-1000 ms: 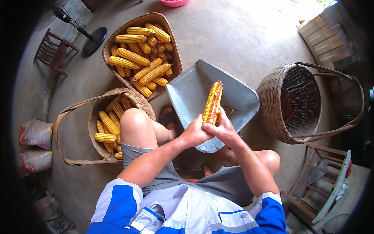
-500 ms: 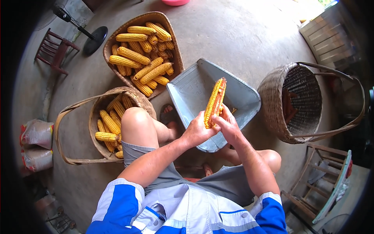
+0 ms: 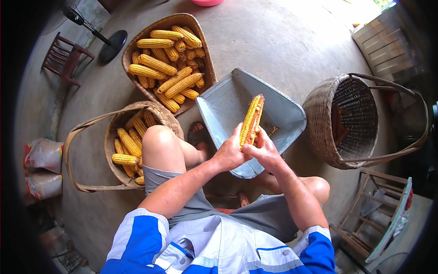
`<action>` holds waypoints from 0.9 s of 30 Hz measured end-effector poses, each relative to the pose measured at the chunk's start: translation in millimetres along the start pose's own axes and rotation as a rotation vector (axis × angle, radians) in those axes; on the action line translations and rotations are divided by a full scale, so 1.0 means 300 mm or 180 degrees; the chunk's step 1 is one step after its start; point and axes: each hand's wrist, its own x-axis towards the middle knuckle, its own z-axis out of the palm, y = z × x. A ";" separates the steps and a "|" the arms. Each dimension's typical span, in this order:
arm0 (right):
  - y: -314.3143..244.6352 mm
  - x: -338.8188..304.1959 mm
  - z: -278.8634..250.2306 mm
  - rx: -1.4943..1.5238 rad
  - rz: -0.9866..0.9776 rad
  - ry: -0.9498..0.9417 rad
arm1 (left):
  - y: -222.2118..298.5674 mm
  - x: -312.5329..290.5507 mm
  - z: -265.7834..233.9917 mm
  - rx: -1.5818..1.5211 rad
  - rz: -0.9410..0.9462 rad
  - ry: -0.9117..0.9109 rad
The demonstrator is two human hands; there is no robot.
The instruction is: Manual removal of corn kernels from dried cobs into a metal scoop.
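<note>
Hands held one corn cob [image 3: 252,119] over the near edge of a grey metal tray [image 3: 278,109] on the concrete floor [image 3: 283,41]. The left hand [image 3: 229,153] was closed around the cob's low end, and the right hand [image 3: 264,150] gripped it just beside. Two baskets of corn [image 3: 166,68] [image 3: 127,146] sat to the left; a dark wicker basket [image 3: 346,118] sat right.

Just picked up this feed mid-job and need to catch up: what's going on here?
A seated person holds one corn cob in both hands over a grey metal tray on the floor. The left hand grips its lower end, and the right hand presses against its side. A few loose kernels lie in the tray. Two baskets of whole cobs, a shallow one and a handled one, sit to the person's left; a round wicker basket stands on the right.
</note>
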 end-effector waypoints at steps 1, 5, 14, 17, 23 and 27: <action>0.006 -0.003 -0.007 0.0001 -0.0005 -0.0001 | -0.009 0.005 0.000 0.0004 0.0003 0.0001; 0.017 -0.014 -0.031 0.0338 -0.0066 0.0125 | 0.004 0.010 0.008 -0.0363 -0.0059 -0.0195; -0.048 -0.022 0.017 -0.0133 -0.0082 -0.0045 | 0.001 -0.007 0.009 -0.0135 0.0382 0.0087; -0.057 -0.017 0.010 0.0041 -0.0267 -0.0111 | 0.001 0.006 0.008 -0.0274 0.0264 0.0158; -0.034 -0.022 -0.030 0.0175 -0.0178 -0.0120 | 0.020 0.009 -0.005 -0.0585 0.0074 -0.0191; -0.034 -0.022 -0.019 0.0342 0.0007 0.0130 | 0.031 0.009 -0.006 -0.0468 -0.0037 -0.0298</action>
